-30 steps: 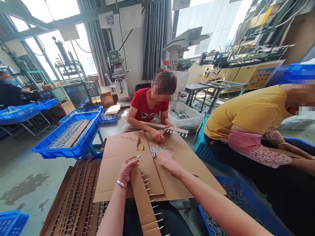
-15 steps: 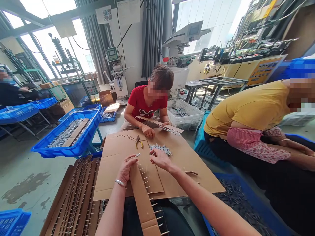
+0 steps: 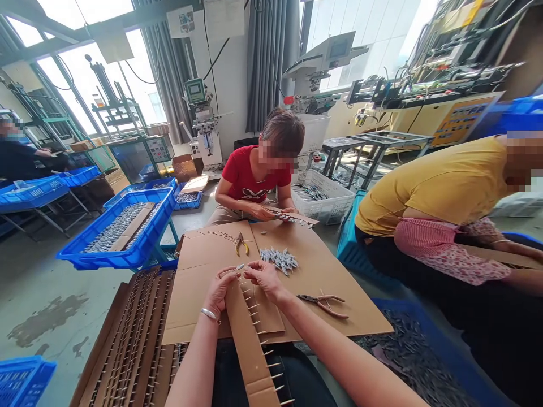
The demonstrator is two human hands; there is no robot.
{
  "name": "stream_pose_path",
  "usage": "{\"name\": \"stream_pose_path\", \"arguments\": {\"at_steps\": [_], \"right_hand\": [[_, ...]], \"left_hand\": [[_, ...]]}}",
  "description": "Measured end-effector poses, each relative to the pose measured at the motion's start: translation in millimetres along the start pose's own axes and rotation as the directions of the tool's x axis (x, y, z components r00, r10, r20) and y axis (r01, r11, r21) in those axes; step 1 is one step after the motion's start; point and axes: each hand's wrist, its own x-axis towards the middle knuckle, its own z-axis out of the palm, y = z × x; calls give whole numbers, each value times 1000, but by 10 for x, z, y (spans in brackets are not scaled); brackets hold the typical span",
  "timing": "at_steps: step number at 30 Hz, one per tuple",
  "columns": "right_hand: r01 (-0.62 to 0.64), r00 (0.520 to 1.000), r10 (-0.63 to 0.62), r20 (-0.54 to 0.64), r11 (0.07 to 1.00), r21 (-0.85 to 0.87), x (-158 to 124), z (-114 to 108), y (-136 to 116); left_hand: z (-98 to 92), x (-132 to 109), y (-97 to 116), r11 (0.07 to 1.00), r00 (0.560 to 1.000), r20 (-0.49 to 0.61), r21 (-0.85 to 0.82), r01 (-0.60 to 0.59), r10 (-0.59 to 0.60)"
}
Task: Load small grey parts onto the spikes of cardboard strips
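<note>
My left hand is closed on the far end of a long cardboard strip that has a row of small metal pins along its right edge. My right hand is pinched at the strip's top edge, fingers together on something I cannot make out, close to my left fingers. A little heap of small silver parts lies just beyond my right hand on the flat cardboard sheet. Pink-handled pliers lie to the right of my forearm.
Yellow-handled pliers lie farther back on the sheet. A person in red sits opposite holding another strip; a person in yellow leans in at the right. Loaded strips are stacked at my left; blue crates stand around.
My right hand has drawn back from the heap of silver parts to the top of the strip beside my left hand. The pink pliers, earlier hidden by my arm, now show.
</note>
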Motion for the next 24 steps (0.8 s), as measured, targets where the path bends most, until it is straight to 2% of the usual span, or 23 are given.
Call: {"name": "stream_pose_path", "arguments": {"at_steps": [10, 24], "right_hand": [[-44, 999, 44, -8, 999, -1, 68, 73, 83], [12, 1000, -11, 9, 997, -81, 73, 78, 89]], "left_hand": [[-12, 16, -17, 1000, 999, 34, -18, -15, 16], [-1, 3, -10, 1000, 999, 34, -18, -25, 25]]}}
